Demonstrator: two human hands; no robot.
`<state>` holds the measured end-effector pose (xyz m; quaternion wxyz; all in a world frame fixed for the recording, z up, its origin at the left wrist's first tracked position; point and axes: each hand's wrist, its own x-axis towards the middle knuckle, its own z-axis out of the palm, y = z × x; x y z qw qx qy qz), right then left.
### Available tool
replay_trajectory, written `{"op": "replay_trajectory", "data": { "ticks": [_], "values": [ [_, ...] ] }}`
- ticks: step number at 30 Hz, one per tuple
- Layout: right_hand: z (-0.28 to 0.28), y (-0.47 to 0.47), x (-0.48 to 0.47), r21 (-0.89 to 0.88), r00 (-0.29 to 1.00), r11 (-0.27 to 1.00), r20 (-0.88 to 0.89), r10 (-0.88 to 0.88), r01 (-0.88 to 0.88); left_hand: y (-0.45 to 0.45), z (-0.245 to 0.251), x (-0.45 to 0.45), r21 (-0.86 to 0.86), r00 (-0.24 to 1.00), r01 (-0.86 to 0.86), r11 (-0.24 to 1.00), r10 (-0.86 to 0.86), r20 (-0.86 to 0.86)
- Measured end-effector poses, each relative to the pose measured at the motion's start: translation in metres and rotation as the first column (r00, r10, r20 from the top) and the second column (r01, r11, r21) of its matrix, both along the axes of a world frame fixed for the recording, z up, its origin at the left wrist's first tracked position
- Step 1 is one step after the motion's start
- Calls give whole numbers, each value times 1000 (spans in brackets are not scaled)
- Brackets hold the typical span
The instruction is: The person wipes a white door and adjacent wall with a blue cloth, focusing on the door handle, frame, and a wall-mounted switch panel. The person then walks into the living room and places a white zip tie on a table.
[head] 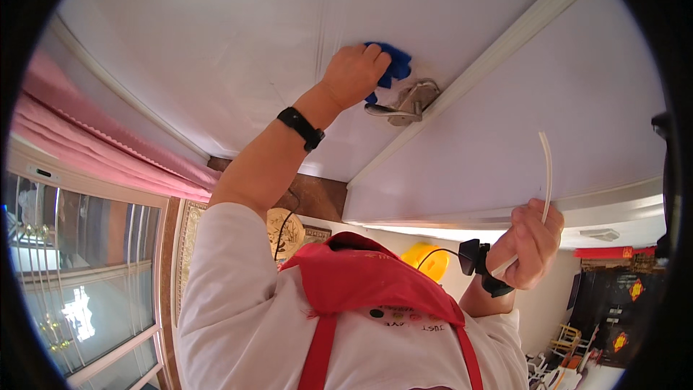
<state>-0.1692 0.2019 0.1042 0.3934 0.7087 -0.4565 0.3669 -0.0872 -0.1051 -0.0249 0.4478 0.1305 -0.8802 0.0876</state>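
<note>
My left hand (357,73), with a black band on its wrist, is closed on a crumpled blue cloth (398,62) against a white door panel (243,38). Just beside the cloth is a metal lever door handle (411,105) on its plate, near the panel's edge. My right hand (528,244) is raised at the right, pinching a thin, pale, slightly bent strip (547,173) that sticks out on both sides of the fingers. A black device with a cable is strapped at the right wrist. What the strip is made of cannot be told.
A pale raised trim (503,46) runs diagonally past the handle. Pink curtain (108,146) hangs at the left, near a glass-paned door or window (97,271). A red apron (373,271) covers part of my front. Behind are a yellow object (427,261) and stacked furniture (568,341).
</note>
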Motion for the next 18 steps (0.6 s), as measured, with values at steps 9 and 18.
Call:
{"op": "replay_trajectory", "data": {
  "ticks": [9,18],
  "values": [
    [-6,1,-10,-34,991,991,-33,129,-130,1,-3,13,74,999,-28,997,31,-28],
    [-3,6,-5,28,999,999,32,39,-40,4,-3,0,143,985,34,989,-8,-175]
  ]
}}
